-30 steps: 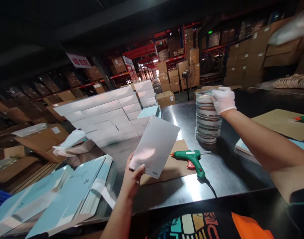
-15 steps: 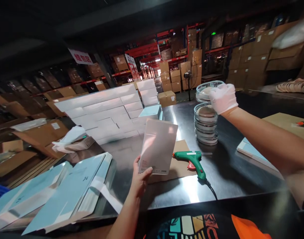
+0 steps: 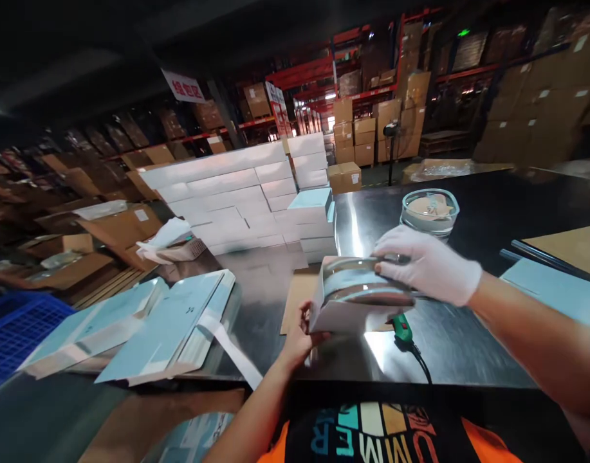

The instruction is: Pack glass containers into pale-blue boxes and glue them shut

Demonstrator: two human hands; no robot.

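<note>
My bare left hand (image 3: 299,341) grips the lower left corner of a small white box (image 3: 345,319), which is tilted with its open side up. In my right hand (image 3: 430,265), in a white glove, is a round clear-rimmed container (image 3: 352,292), partly inside the box; the fingers press on its upper edge. Whether it is one container or two together, I cannot tell. Behind the glove stands a stack of similar round containers (image 3: 428,204), the top one showing a wood-coloured piece inside. A green glue gun (image 3: 403,329) lies mostly hidden behind the box.
White boxes (image 3: 227,199) are stacked along the back left of the metal table (image 3: 372,225). Flat light-blue cartons (image 3: 164,321) lie at left near a blue crate (image 3: 22,328). More light-blue sheets (image 3: 555,283) and cardboard (image 3: 574,247) lie at right.
My right hand has brought a round container from the stack down and left into the box. My left hand has turned the box so its opening faces up. The view has swung left.
</note>
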